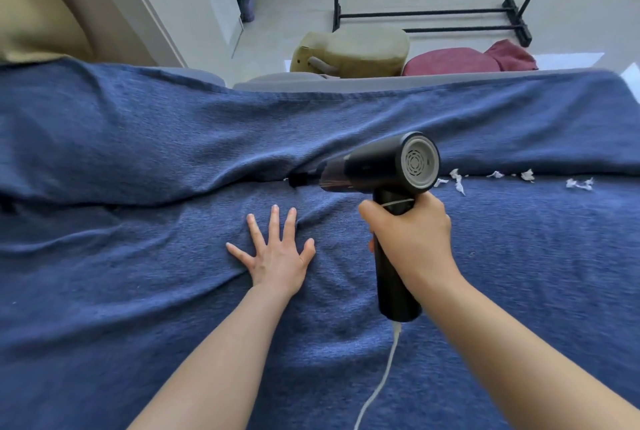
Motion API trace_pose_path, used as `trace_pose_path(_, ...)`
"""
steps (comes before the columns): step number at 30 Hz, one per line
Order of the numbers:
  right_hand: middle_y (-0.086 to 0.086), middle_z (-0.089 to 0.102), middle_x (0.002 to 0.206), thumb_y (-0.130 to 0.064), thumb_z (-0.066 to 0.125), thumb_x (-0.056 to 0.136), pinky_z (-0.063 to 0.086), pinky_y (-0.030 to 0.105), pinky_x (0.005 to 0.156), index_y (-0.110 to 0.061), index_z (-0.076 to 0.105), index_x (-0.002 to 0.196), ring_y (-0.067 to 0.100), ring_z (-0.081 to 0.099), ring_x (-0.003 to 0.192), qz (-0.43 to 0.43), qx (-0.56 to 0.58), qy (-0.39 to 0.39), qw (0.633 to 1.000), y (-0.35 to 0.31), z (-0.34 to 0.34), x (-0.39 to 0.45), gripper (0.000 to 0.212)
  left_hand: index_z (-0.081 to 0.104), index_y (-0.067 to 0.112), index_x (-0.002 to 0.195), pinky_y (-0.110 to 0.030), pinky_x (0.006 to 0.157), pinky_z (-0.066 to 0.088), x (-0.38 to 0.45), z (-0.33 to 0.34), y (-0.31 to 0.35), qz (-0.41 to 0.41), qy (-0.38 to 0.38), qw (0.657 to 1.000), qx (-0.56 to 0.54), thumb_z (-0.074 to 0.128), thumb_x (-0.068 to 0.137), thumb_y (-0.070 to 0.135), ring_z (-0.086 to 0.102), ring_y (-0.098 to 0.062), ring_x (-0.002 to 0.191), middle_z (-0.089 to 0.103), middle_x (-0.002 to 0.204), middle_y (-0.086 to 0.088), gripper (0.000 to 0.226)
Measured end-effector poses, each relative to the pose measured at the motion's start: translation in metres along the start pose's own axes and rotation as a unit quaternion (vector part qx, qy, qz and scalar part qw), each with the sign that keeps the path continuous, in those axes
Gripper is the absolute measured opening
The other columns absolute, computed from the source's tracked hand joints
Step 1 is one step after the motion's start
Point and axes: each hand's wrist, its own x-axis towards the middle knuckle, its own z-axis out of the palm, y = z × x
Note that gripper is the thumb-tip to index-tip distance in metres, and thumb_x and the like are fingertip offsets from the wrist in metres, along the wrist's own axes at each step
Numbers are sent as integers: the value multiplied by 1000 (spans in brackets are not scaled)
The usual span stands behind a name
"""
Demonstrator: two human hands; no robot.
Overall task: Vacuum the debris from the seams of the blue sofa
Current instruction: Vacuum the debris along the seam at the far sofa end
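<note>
A blue cloth covers the sofa, with a seam running across between seat and backrest. My right hand grips the handle of a black handheld vacuum; its narrow nozzle points left into the seam. My left hand presses flat on the seat cloth with fingers spread, just in front of the nozzle. Several white paper scraps lie along the seam to the right of the vacuum. A white cord hangs from the handle's base.
Behind the sofa back stand a tan stool, a red cushion and a black clothes rack on a pale floor. A beige curtain hangs at the far left.
</note>
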Motion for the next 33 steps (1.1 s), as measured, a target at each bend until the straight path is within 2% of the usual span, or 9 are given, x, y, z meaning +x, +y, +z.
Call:
trace_pose_path(6, 2, 63, 56, -37, 63, 58, 60, 45, 76, -18, 55, 64, 35, 73, 75, -19, -17, 5, 1000, -1, 0, 6, 21, -6, 40, 151, -77, 101, -7, 2, -2, 15, 8, -10, 1000, -8, 22, 95, 61, -29, -40, 140, -20, 158, 14, 66)
trace_pose_path(12, 0, 65, 63, -41, 62, 58, 62, 48, 77, -21, 58, 68, 35, 73, 81, -13, -13, -4, 1000, -6, 5, 18, 23, -2, 40, 150, -74, 105, -9, -9, 7, 9, 22, 7, 1000, 12, 18, 95, 61, -29, -35, 141, -11, 160, 10, 62)
trace_pose_path(17, 1, 65, 61, -39, 62, 59, 59, 36, 72, -20, 56, 67, 29, 72, 73, -42, -50, -23, 998, -8, -1, 17, 22, -7, 40, 150, -75, 104, -9, -7, 9, 11, 18, 6, 999, 31, 14, 94, 62, -31, -37, 140, -14, 159, 8, 63)
trace_pose_path(23, 1, 67, 69, -41, 66, 60, 60, 46, 75, -27, 53, 69, 31, 71, 77, -63, -56, -41, 996, -13, 2, 20, 22, -9, 38, 150, -75, 104, -7, -7, 10, 11, 18, 2, 999, 49, 12, 94, 62, -30, -38, 140, -17, 159, 8, 64)
trace_pose_path(26, -1, 66, 63, -41, 68, 58, 57, 34, 70, -23, 55, 68, 28, 71, 75, -85, -64, -24, 994, -18, -18, 20, 24, -7, 32, 152, -73, 106, -5, -8, 6, 15, 13, 5, 999, 52, 17, 96, 58, -29, -38, 141, -19, 159, 4, 66)
trace_pose_path(28, -1, 64, 58, -33, 76, 64, 49, 27, 64, -18, 58, 67, 25, 69, 74, -100, -87, -19, 991, -18, -41, 19, 24, -3, 24, 153, -72, 107, -4, -8, 2, 27, 15, 5, 999, 34, 22, 96, 59, -27, -36, 142, -20, 159, -1, 72)
trace_pose_path(30, -2, 65, 58, -27, 78, 65, 47, 26, 62, -18, 59, 67, 21, 68, 71, -108, -106, -34, 988, -19, -62, 21, 22, -11, 23, 152, -74, 105, -8, -8, 1, 49, 37, -20, 999, 17, 26, 92, 67, -30, -37, 140, -27, 157, -3, 83)
trace_pose_path(33, -14, 62, 61, -19, 78, 67, 43, 24, 57, -21, 55, 63, 13, 57, 63, -107, -142, -61, 982, -17, -77, 28, 23, -28, 34, 145, -77, 95, -17, -5, 3, 75, 54, -85, 994, 39, 25, 84, 78, -39, -44, 133, -41, 150, -9, 92)
